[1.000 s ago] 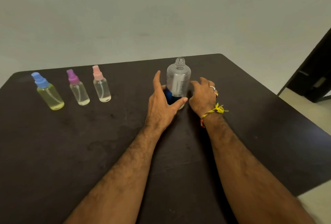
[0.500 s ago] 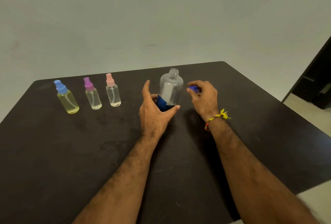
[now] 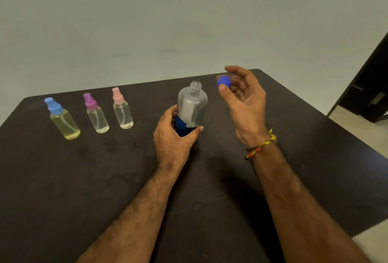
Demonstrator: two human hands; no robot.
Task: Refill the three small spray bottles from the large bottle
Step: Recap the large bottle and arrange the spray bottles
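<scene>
So there's a dark table [image 3: 63, 189] with the large bottle [image 3: 192, 108] standing uncapped around the middle, and the left hand [image 3: 175, 136] is wrapped around its lower half. To the left of the large bottle sit the blue-capped spray bottle [image 3: 62, 120], the purple-capped one [image 3: 96, 114] and the pink-capped one [image 3: 122, 109], all upright in a row. Just right of the large bottle's neck, the right hand [image 3: 245, 103] is up off the table pinching the little blue cap [image 3: 223, 81] between thumb and fingers.

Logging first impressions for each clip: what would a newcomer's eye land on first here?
Probably the large bottle, uncapped and upright mid-table, gripped low by the left hand. Just right of it, the raised right hand pinches the blue cap. At far left stand three small spray bottles, tops on.
</scene>
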